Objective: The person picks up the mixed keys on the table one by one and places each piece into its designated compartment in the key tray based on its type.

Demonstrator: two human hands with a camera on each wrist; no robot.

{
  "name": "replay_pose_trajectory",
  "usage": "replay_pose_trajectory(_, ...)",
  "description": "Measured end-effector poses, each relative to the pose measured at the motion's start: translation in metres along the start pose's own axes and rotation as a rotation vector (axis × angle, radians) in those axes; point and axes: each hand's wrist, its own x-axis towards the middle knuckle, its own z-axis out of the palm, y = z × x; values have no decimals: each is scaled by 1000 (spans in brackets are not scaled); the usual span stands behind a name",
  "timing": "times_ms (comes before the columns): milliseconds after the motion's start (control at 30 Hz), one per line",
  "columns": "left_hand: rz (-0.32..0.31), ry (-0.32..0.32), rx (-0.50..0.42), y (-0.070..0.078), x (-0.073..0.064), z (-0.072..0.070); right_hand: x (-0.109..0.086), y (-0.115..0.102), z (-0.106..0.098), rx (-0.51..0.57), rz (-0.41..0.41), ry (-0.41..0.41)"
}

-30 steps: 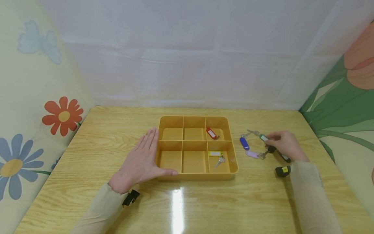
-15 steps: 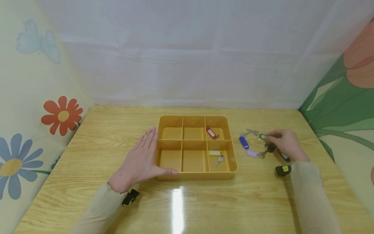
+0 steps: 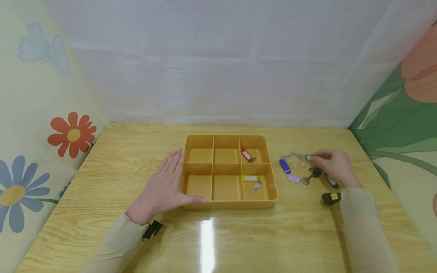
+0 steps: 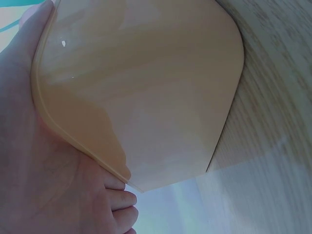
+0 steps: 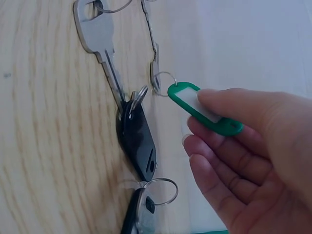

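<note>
While the left hand lies against the tray, fingers straight along its left wall and thumb spread across the front rim, it grips nothing; the flat contact probably keeps the tray from sliding. The right hand pinches the green tag by one end, thumb over the label and fingers beneath — likely so that the ring at the other end stays free for the key. The green tag is right of the tray, outside it; whether its key touches the table I cannot tell.

Of the tray's six compartments, the back right holds the red tag, the front right the yellow tag with its key. Between tray and right hand lie the blue tag and lilac tag — near each other; the black tag sits partly under the hand.
</note>
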Motion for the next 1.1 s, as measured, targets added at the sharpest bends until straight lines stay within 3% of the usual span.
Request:
replay_pose_trajectory(533,-16,-15,-10,0,0,0,-6,-5,-3,-11,-53,58)
replay_pose_trajectory(1100,-10,-11,-9,0,0,1,-7,-11,-5,38,-13,105)
